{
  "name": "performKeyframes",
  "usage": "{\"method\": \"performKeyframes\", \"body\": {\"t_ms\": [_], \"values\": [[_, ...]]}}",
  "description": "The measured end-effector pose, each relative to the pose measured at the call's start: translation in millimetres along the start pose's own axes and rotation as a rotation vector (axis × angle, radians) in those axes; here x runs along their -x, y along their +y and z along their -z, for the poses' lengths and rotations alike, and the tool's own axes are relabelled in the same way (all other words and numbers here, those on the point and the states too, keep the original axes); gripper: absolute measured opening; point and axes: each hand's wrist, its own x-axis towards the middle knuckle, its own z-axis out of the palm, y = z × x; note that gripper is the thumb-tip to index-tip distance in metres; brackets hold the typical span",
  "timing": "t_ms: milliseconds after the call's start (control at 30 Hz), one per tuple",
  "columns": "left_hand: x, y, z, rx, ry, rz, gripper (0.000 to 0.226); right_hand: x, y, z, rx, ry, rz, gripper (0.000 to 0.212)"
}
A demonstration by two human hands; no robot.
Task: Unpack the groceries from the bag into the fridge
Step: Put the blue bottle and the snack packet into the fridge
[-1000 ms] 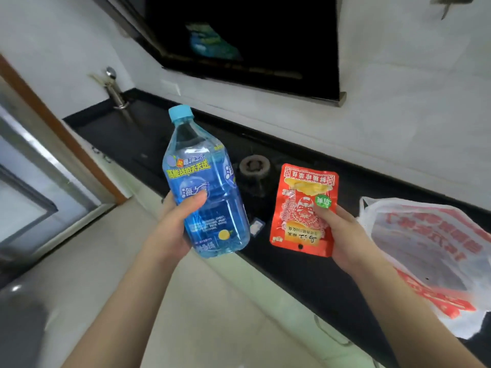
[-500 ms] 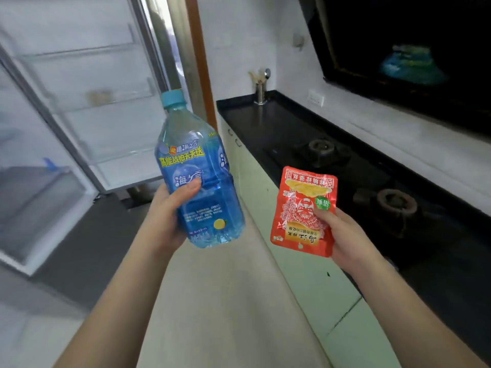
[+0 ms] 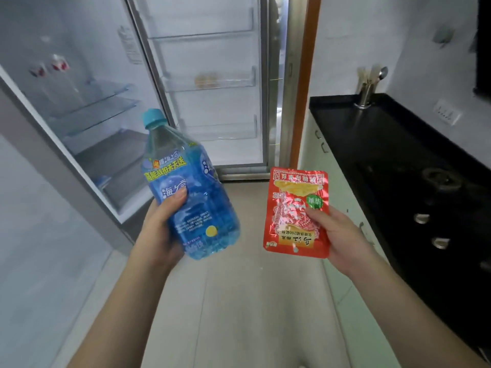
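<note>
Narrow kitchen, pale floor, black bench (image 3: 372, 134) along the right wall, fridge (image 3: 87, 107) ahead-left with door (image 3: 210, 83) swung wide and glass shelves bare but for a few small red packets high up. Left hand (image 3: 156, 235) wrapped round the lower body of a blue bottle (image 3: 188, 192), thumb across the label, cap tilted up and to the left. Right hand (image 3: 342, 237) pinching a red pouch (image 3: 295, 211) by its right edge, thumb on the front, fingers behind. Both items well short of the fridge, held above open floor; bag out of view. Likely risks: bottle looks heavy and slick, gripped low and leaning, so apt to slip or swing and knock a shelf edge on the way in; pouch held only at one side, apt to flop, catch on a door rack or drop. Both hands full, so none free to steady either item or shift anything inside.
</note>
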Motion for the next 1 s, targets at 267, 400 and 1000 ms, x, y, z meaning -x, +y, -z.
{"method": "performKeyframes", "body": {"t_ms": [267,400,1000], "values": [[-66,8,-16,-0.1,0.151,-0.106,0.097,-101,-23,-5,0.031,-0.137,-0.084,0.023],[-84,7,-25,-0.053,0.208,-0.132,0.099,-141,-35,-19,0.054,-0.218,-0.106,0.022],[-128,71,86,-0.03,0.406,-0.312,0.05,-260,-36,-214,0.145,-0.506,-0.126,0.022]]}}
